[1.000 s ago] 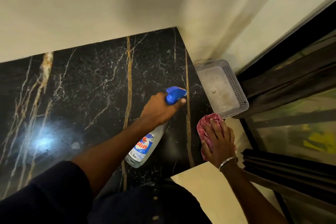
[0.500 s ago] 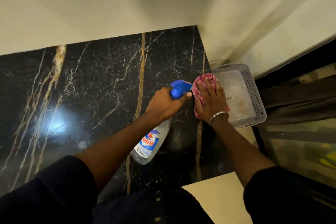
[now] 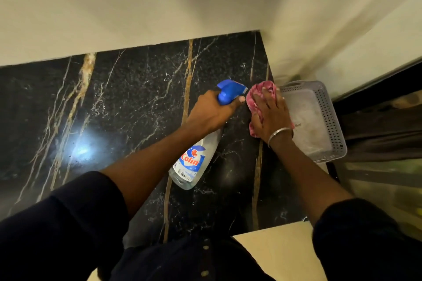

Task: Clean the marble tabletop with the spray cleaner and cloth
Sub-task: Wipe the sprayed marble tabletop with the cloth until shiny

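The black marble tabletop [image 3: 127, 107] with gold and white veins fills the middle of the view. My left hand [image 3: 212, 112] grips the neck of a clear spray bottle [image 3: 194, 162] with a blue trigger head [image 3: 229, 91], held tilted above the marble, nozzle pointing to the far right. My right hand [image 3: 271, 114] lies flat on a crumpled pink cloth [image 3: 257, 96] and presses it onto the marble near the right edge, just right of the nozzle. A metal bangle sits on that wrist.
A grey perforated plastic basket [image 3: 331, 121] stands against the tabletop's right edge, touching my right hand's side. A cream wall [image 3: 159, 7] borders the far side. A dark window frame [image 3: 376, 121] is at the right, pale floor [image 3: 280, 251] below.
My right hand has slid the cloth away from me along the right edge, from the near corner up beside the basket. The left hand with the bottle has shifted slightly farther too.
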### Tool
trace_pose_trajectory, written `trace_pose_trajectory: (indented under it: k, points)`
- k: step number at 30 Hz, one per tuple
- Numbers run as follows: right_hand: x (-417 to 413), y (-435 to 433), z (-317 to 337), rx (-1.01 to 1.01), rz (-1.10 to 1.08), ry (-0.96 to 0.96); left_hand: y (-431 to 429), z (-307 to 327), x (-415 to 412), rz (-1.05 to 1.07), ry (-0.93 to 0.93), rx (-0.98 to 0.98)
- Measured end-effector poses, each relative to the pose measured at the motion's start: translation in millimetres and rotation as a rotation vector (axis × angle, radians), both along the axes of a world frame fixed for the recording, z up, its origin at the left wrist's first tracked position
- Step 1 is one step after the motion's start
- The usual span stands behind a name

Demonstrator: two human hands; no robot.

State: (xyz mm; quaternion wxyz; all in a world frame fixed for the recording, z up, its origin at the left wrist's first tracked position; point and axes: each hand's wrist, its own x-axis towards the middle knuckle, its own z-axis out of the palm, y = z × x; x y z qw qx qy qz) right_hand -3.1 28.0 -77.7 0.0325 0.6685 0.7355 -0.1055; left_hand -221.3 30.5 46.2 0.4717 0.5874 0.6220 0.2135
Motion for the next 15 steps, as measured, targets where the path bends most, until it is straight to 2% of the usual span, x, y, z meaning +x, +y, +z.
trace_pose_trajectory:
  k: [10, 15]
  points:
    - [32, -199, 10, -0.018, -0.062, 0.032, -35, -2, 1, -0.046, -0.066, 0.003]
    - [39, -246, 10, -0.029, -0.083, 0.025, -45, -4, 0, -0.059, -0.082, -0.009]
